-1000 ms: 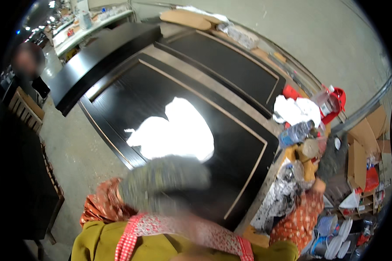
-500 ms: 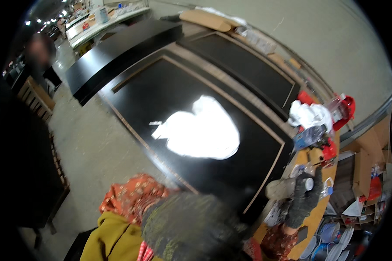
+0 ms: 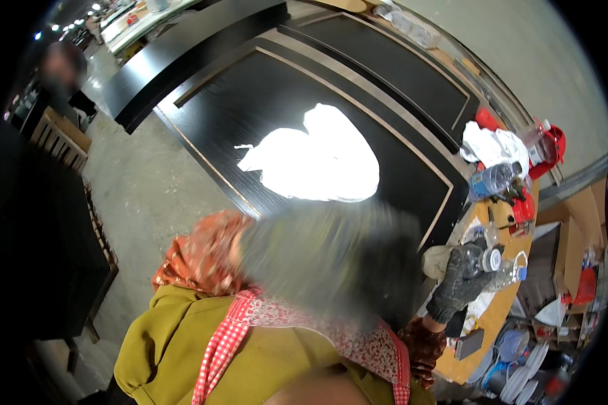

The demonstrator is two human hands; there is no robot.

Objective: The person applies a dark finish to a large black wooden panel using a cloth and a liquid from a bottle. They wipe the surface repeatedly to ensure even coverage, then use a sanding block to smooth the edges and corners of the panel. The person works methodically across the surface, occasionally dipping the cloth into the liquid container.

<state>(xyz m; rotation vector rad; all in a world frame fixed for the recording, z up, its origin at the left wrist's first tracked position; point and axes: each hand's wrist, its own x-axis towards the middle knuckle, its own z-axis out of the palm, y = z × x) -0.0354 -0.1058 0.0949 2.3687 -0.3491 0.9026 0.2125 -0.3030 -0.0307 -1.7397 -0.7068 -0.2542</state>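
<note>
My right hand, in a dark grey knit glove, has its fingers round a clear plastic bottle with a white cap at the bench on the right. My left hand shows as a large grey-green gloved shape close in front of my chest. Motion smears it, so its fingers do not show. Beyond it lies a bundled white cloth on a black panel with a light inlaid line near its edges. A rounded beige item sits beside my right hand.
A second black panel lies behind, and a thick black slab stands at the back left. Bottles, a white cloth and red items crowd the wooden bench. Another person is at the far left.
My left hand has moved up and forward toward the panel. My right hand has shifted slightly up with the capped bottle. The view has tilted down, showing more of my apron.
</note>
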